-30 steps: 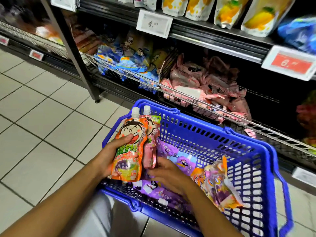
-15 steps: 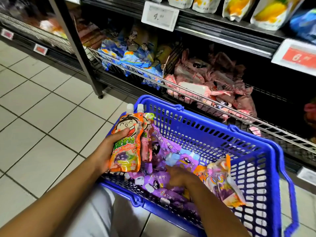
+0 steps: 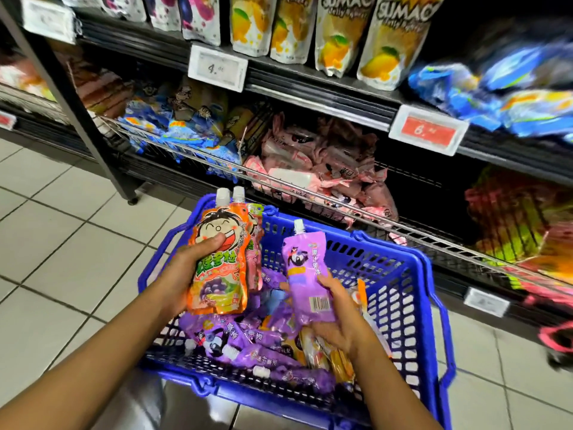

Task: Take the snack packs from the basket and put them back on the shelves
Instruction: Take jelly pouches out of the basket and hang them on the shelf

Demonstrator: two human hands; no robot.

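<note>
A blue plastic basket (image 3: 400, 308) sits low in front of me, with several purple spout packs (image 3: 248, 342) and a few orange ones lying inside. My left hand (image 3: 183, 274) grips two upright spout pouches over the basket's left rim: an orange pouch (image 3: 220, 268) with a cartoon face in front and a pink one behind it. My right hand (image 3: 338, 318) holds a purple spout pouch (image 3: 307, 274) upright above the basket's middle, gripped at its lower end.
Dark shelves stand behind the basket. The low wire-fronted shelf (image 3: 310, 193) holds blue packs (image 3: 173, 131) and pink packs (image 3: 313, 162). Above, yellow mango pouches (image 3: 350, 35) stand beside price tags (image 3: 217, 68). White floor tiles (image 3: 62, 231) lie to the left.
My right hand has come up out of the pile with a purple pouch in it. My left hand has lifted its two pouches slightly. The view has tilted upward toward the shelves.
</note>
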